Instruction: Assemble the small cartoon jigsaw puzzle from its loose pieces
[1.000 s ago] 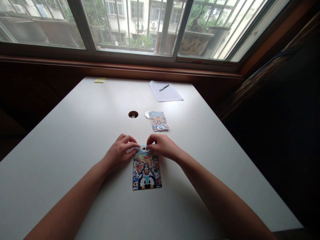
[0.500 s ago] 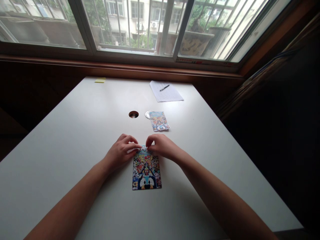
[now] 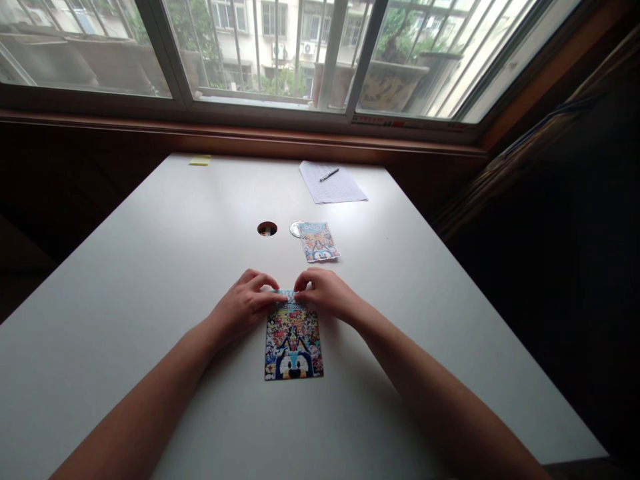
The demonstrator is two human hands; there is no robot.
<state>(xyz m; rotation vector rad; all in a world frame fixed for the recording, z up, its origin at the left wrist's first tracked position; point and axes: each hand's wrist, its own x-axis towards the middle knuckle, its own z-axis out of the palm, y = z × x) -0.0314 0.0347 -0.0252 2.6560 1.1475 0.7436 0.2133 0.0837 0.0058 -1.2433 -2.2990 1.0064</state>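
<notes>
A small, colourful jigsaw puzzle (image 3: 294,343) with a blue cartoon dog's face at its near edge lies flat on the white table. My left hand (image 3: 247,297) is at its far left corner, thumb and bent fingers closed on the top edge. At the far right corner, my right hand (image 3: 323,291) has its thumb and curled forefinger pinched at the same edge. The fingertips of both hands nearly meet and cover part of the top row. Whether a loose piece lies under them is too small to make out.
Beyond the hands, a printed picture sheet (image 3: 320,243) with the same design partly covers a round silvery disc (image 3: 295,230). Left of it is a round hole (image 3: 267,229) in the table (image 3: 125,300). Farther back lie papers (image 3: 340,190), a pen (image 3: 329,175) and yellow notes (image 3: 201,161).
Both hands have shifted slightly along the puzzle's far edge. The right fingertips moved a little to the right, and more of the top middle shows. The puzzle has stayed in place.
</notes>
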